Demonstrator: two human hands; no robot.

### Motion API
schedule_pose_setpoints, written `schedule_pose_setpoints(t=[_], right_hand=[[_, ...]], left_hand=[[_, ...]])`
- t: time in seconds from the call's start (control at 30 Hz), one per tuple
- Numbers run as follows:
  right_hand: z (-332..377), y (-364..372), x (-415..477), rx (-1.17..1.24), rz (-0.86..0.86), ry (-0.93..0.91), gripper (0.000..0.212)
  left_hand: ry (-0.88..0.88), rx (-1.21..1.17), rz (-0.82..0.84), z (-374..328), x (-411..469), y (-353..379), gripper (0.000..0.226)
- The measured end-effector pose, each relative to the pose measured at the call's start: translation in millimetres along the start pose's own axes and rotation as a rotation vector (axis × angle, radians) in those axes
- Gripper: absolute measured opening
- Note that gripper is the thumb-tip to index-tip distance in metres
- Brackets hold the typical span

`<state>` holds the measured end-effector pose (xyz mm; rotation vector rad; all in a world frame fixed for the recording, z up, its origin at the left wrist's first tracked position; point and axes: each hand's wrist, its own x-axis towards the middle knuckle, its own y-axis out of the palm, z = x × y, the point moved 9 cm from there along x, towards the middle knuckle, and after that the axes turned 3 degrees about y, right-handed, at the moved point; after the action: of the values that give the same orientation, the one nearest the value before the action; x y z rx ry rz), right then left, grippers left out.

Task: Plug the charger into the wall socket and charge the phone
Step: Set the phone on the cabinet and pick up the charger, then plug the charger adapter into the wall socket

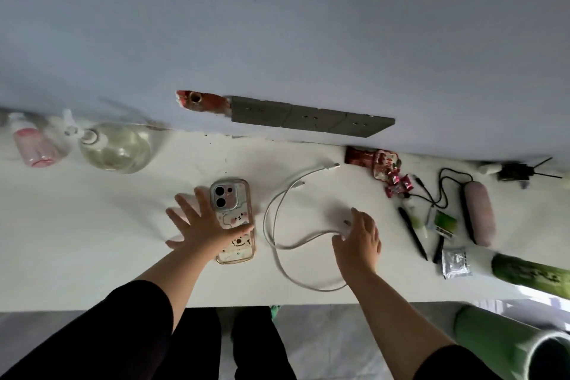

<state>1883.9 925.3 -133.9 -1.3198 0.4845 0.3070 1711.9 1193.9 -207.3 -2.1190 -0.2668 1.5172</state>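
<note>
On the white desk (92,244), my splayed left hand (200,225) steadies the phone (234,219), gripping nothing, while my right hand (357,241) closes over the white charger (344,225); wall sockets (311,119) wait above.

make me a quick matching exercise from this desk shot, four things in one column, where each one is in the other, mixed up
Things:
1. phone
2. charger brick
3. wall socket strip
4. glass bottle

Places:
A. on the wall above the desk
B. under the left hand
C. far left of the desk
D. at the right hand's fingertips

Pairs: 1-B, 2-D, 3-A, 4-C
</note>
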Motion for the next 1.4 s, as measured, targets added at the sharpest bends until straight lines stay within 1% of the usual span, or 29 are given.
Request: schedule_pose_setpoints(t=[0.07,0.13,0.27,0.37,0.47,0.53,0.63,0.67,0.7,0.8,0.9,1.0,1.07,1.17,1.2,1.3,1.4], right_hand=[[-30,-2,13,-0.031,0.033,0.1,0.076],[-46,3,24,-0.013,0.059,0.135,0.074],[-51,2,39,0.042,0.007,0.087,0.057],[-54,-1,41,0.035,0.012,0.09,0.053],[-43,-7,38,0.046,0.018,0.04,0.052],[-32,-7,33,0.134,0.065,0.028,0.054],[-14,-6,24,0.337,0.174,0.029,0.05],[-8,-5,22,0.424,0.219,0.038,0.048],[-1,-3,19,0.536,0.275,0.06,0.045],[23,-1,12,0.918,0.446,0.154,0.036],[48,-19,18,1.145,0.464,0.151,0.035],[66,-39,26,1.149,0.452,0.107,0.035],[74,-48,27,1.111,0.448,0.082,0.036],[81,-56,29,1.122,0.44,0.078,0.04],[82,-59,30,1.141,0.433,0.078,0.039],[84,-65,35,1.213,0.41,0.063,0.02],[83,-67,37,1.237,0.406,0.059,0.017]], left_hand=[[-0.064,-0.026,-0.046,-7,4,6,0.156],[-0.11,-0.033,-0.078,-8,9,11,0.16],[-0.144,0.0,-0.136,-6,12,16,0.163],[-0.158,0.017,-0.15,-9,8,14,0.161],[-0.147,0.074,-0.148,-17,5,10,0.157],[-0.135,0.134,-0.127,-22,4,10,0.147],[-0.082,0.265,-0.067,-32,3,11,0.115],[-0.055,0.304,-0.062,-34,2,11,0.107],[-0.037,0.313,-0.069,-36,1,11,0.107],[-0.097,0.155,-0.123,-30,-2,7,0.127],[-0.145,0.107,-0.151,-29,-1,4,0.136],[-0.167,0.05,-0.185,-31,-3,2,0.136],[-0.159,0.085,-0.188,-32,-4,2,0.135],[-0.139,0.104,-0.196,-33,-6,2,0.134],[-0.131,0.102,-0.2,-33,-5,2,0.134],[-0.119,0.084,-0.204,-31,-3,3,0.133],[-0.101,0.093,-0.206,-29,0,4,0.134]])
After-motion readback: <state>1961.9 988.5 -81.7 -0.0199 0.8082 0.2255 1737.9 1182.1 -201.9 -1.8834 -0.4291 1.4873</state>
